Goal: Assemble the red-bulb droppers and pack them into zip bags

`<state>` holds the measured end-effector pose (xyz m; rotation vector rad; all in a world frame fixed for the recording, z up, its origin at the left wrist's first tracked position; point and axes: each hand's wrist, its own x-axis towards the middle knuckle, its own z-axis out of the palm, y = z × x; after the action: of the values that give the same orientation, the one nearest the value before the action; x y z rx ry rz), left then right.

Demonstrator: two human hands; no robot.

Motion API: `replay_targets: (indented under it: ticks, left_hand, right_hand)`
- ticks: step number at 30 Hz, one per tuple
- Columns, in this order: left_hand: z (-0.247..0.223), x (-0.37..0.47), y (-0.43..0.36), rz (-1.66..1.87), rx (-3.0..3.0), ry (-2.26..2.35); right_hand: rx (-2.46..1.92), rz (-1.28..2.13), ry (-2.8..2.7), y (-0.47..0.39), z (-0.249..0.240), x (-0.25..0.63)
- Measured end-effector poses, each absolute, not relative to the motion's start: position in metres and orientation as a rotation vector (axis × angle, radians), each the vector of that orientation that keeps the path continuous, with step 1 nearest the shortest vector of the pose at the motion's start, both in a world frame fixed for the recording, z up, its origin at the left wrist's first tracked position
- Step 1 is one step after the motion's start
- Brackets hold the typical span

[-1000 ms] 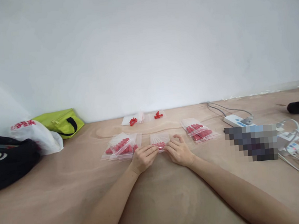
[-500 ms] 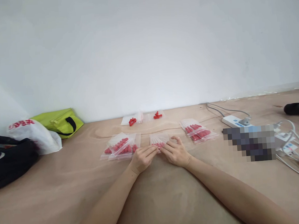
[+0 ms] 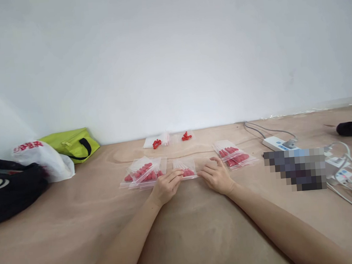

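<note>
A clear zip bag (image 3: 184, 164) with several red pieces in it lies flat on the table between my hands. My left hand (image 3: 166, 185) is closed on the bag's left corner. Just off the bag's right corner, my right hand (image 3: 216, 177) rests with its fingers bent and somewhat apart, holding nothing. A pile of filled bags (image 3: 144, 173) lies to the left of my left hand, and another pile of filled bags (image 3: 233, 155) lies beyond my right hand.
Loose red pieces lie on bags (image 3: 149, 142) near the wall. A green bag (image 3: 73, 143), a white plastic bag (image 3: 55, 164) and a black bag (image 3: 13, 193) stand at the left. Power strips (image 3: 274, 142) with cables and a blurred-out object lie at the right.
My right hand has moved right, off the bag's edge. The bag has shifted slightly left, with my left hand still at its corner, and more of its red pieces show.
</note>
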<state>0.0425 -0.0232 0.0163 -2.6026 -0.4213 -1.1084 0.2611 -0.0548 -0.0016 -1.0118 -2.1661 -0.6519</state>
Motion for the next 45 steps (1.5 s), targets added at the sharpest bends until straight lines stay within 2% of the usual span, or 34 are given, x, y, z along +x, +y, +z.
replay_targets:
  ticks: [3,6,10,13,22,26,30,34,40,45]
  left_hand:
    - [0.015,0.042,-0.022,-1.15,-2.771,-0.534]
    - [0.016,0.037,-0.019,-1.305,-2.759,-0.6]
    - [0.027,0.023,-0.012,-1.336,-2.703,-0.613]
    - [0.034,0.007,-0.01,-1.253,-2.671,-0.656]
    - [0.031,-0.035,-0.019,-0.888,-2.512,-0.686]
    - [0.028,-0.019,-0.033,-0.973,-2.41,-0.751]
    - [0.016,0.018,-0.044,-1.039,-2.632,-0.724]
    - [0.006,0.051,-0.044,-1.072,-2.787,-0.899]
    - [0.004,0.065,-0.038,-0.936,-2.899,-0.987]
    - [0.003,0.063,-0.035,-0.957,-2.812,-0.999]
  right_hand:
    - [-1.07,-0.45,-2.323,-0.055,0.007,0.271]
    - [-1.365,-0.322,-2.337,-0.054,0.019,0.292]
    - [-1.916,-0.394,-2.198,-0.05,0.027,0.319]
    - [-2.072,-0.484,-2.13,-0.047,0.021,0.327]
    - [-1.772,-0.632,-2.083,-0.04,0.004,0.32]
    - [-1.541,-0.57,-2.134,-0.043,-0.002,0.29]
    - [-1.388,-0.522,-2.221,-0.045,-0.009,0.243]
    - [-1.168,-0.355,-2.237,-0.046,-0.009,0.216]
    - [-1.054,-0.102,-2.197,-0.055,-0.001,0.249]
    - [-1.193,-0.233,-2.133,-0.06,-0.006,0.278]
